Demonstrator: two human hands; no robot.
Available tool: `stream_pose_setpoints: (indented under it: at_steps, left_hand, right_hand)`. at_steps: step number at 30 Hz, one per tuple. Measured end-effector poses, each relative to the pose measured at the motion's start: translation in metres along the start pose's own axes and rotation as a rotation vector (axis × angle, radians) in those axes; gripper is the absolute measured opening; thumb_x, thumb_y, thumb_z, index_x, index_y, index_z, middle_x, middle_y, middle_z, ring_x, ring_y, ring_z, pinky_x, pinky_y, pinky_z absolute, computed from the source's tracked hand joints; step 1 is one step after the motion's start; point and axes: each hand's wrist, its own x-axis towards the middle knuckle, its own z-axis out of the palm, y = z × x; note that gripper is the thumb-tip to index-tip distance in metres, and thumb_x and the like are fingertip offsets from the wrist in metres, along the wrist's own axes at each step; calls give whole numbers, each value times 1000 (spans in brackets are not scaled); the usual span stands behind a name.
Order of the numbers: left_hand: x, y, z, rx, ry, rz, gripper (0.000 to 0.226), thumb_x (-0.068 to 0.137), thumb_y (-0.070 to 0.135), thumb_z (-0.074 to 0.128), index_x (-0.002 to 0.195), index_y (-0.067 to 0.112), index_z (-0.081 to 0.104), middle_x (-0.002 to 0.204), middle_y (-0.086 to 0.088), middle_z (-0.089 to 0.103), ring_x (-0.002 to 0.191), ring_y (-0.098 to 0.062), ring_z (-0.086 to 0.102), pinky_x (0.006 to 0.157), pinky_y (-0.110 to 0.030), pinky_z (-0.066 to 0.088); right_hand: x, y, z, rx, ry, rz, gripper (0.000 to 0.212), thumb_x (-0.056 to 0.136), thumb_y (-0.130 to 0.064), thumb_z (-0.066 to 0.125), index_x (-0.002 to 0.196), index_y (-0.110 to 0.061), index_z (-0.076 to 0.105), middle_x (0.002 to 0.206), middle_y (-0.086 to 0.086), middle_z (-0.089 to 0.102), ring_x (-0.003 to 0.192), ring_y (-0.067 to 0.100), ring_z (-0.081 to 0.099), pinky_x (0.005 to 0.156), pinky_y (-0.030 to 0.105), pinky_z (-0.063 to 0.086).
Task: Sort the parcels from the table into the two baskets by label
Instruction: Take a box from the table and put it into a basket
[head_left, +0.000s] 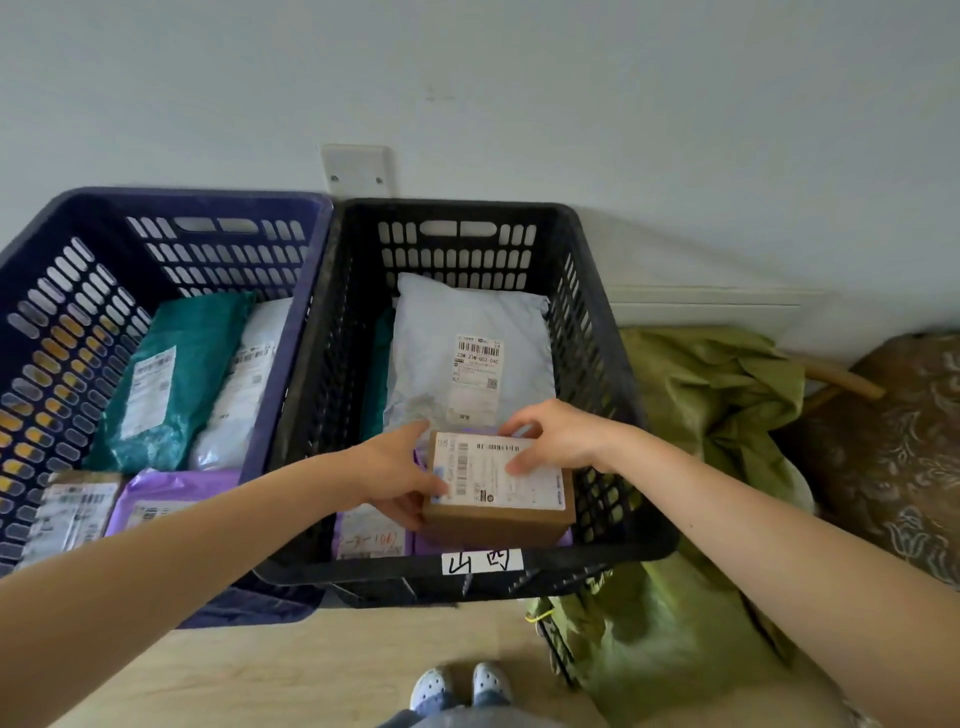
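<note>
- My left hand (400, 475) grips the left end of the small cardboard box (498, 525), with my thumb on its label and my fingers underneath.
- My right hand (563, 436) pinches the box's far edge, thumb on top.
- The box is low inside the black basket (337, 569), at its near end, over purple mailers (342, 522).
- A white mailer (467, 322) lies behind it.
- The blue basket (311, 270) stands against the black one's left side.

A labelled cardboard box (498, 522) is held low inside the black basket (589, 322) — its left edge clasped by the left grip (392, 475), its top held by the right grip (558, 436). In the blue basket (67, 291) alongside, bagged parcels (176, 374) are seen.
</note>
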Motion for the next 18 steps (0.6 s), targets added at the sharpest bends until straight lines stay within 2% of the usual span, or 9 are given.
stream_pose_setpoints:
  at_steps: [6, 9, 13, 18]
  left_hand:
    - [7, -10, 7, 102, -156, 25, 62, 93, 3, 59, 142, 27, 29, 84, -5, 73, 73, -23, 73, 76, -41, 60]
    - [11, -9, 11, 128, -209, 29, 50, 94, 4, 58, 132, 27, 33, 86, -8, 73, 74, -25, 73, 74, -37, 61]
    - [19, -7, 17, 228, -238, 68, 38, 94, 6, 59, 119, 28, 40, 91, -11, 71, 72, -18, 71, 71, -29, 60]
    - [38, -8, 18, 385, -214, 140, 39, 88, 8, 67, 121, 16, 48, 103, -9, 67, 74, -15, 63, 64, -22, 54]
  right_hand:
    - [0, 9, 5, -148, -132, 61, 61, 84, -16, 74, 139, -25, 49, 132, 4, 55, 117, 25, 56, 96, 43, 52]
    - [-2, 12, 3, -242, -157, 67, 60, 85, -19, 72, 140, -29, 48, 135, 3, 53, 118, 27, 55, 96, 48, 51]
    - [-3, 13, 1, -365, -180, 36, 55, 90, -20, 67, 140, -25, 48, 136, 4, 54, 115, 26, 59, 93, 38, 54]
    - [-3, 20, 5, -494, -218, 23, 71, 85, -19, 72, 147, -27, 37, 139, 3, 52, 118, 24, 57, 93, 33, 52]
